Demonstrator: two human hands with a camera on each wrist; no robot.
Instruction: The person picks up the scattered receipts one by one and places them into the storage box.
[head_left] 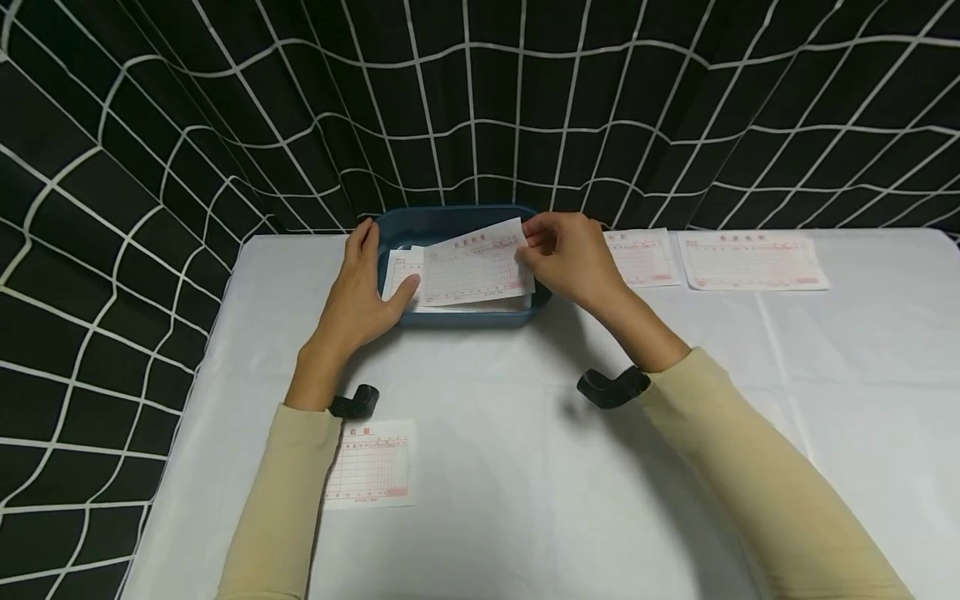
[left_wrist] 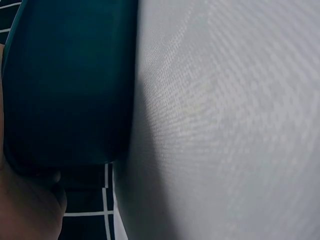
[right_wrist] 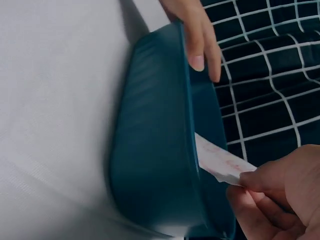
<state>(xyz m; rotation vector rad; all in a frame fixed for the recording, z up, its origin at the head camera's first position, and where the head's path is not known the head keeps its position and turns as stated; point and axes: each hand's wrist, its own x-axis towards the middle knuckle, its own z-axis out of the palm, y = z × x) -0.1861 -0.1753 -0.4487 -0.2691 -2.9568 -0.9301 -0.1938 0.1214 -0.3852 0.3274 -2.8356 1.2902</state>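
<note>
A blue plastic bin (head_left: 465,320) stands at the back of the white table, with several printed paper slips (head_left: 401,265) lying inside. My left hand (head_left: 358,292) grips the bin's left end, its thumb over the rim near the slips. At the opposite end, my right hand (head_left: 576,254) pinches the right edge of a red-printed receipt slip (head_left: 472,265), which is tilted upward over the others. In the right wrist view the slip (right_wrist: 222,160) rises past the bin's rim between thumb and fingers. The left wrist view shows mostly the bin's outer wall (left_wrist: 70,90).
Right of the bin lie a red-printed slip (head_left: 641,257), partly behind my right hand, and another form (head_left: 753,260). A separate receipt form (head_left: 371,467) lies nearer, partly under my left sleeve. A black curtain with a white grid (head_left: 495,100) hangs behind the table (head_left: 480,467).
</note>
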